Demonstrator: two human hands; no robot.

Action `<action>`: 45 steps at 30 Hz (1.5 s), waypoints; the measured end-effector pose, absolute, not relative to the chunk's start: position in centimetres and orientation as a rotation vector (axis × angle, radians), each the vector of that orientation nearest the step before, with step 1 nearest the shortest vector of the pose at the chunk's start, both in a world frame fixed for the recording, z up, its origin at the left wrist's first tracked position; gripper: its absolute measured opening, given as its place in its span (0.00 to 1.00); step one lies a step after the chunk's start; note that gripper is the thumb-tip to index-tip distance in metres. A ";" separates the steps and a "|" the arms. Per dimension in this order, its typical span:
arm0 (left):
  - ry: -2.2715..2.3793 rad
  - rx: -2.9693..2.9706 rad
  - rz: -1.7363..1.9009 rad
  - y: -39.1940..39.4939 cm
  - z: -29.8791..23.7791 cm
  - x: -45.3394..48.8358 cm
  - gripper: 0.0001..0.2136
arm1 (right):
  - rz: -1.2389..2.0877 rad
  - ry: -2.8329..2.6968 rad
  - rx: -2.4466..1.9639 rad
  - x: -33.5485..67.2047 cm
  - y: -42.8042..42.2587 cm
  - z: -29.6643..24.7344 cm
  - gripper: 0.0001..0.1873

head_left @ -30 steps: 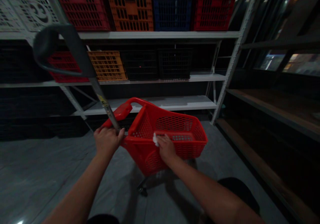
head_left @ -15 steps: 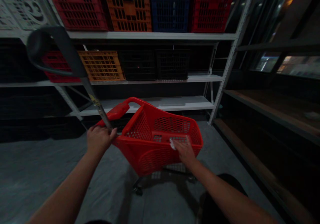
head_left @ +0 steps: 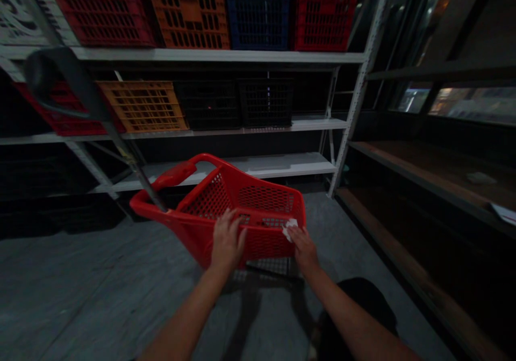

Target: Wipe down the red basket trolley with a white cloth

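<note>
One red cart touches left hand, right hand and one white tissue.

Left hand splayed open, right hand curled slightly inward

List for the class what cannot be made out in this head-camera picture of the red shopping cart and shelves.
All in the head view:
White crumpled scrap of tissue or cloth: partly covered by the right hand.
Red plastic shopping cart: underside hidden by its basket and shadow.
Black plastic crates: contents lost in darkness.
Top-shelf plastic crates: cut off by the upper edge.
</note>
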State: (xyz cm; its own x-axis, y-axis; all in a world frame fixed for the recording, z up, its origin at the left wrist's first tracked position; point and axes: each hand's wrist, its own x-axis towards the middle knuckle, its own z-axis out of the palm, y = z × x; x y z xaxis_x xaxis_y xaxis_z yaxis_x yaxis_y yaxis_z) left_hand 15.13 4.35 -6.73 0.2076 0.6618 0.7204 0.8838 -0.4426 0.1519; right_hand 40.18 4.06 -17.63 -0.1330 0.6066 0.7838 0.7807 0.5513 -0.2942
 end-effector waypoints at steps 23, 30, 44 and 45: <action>-1.612 -2.460 -0.734 5.7 -10.4 17.7 0.19 | 0.001 -1.889 -0.905 36.0 3.5 -18.4 0.21; -1.551 -2.574 -0.683 4.9 -10.0 15.2 0.17 | -0.115 -2.108 -0.770 38.3 4.9 -17.7 0.21; -1.494 -2.638 -0.614 4.3 -10.3 13.0 0.16 | 0.061 -2.014 -0.784 31.7 -1.4 -18.0 0.22; -1.487 -2.651 -0.606 4.2 -10.3 12.9 0.16 | 0.070 -2.026 -0.771 31.4 -2.0 -18.0 0.23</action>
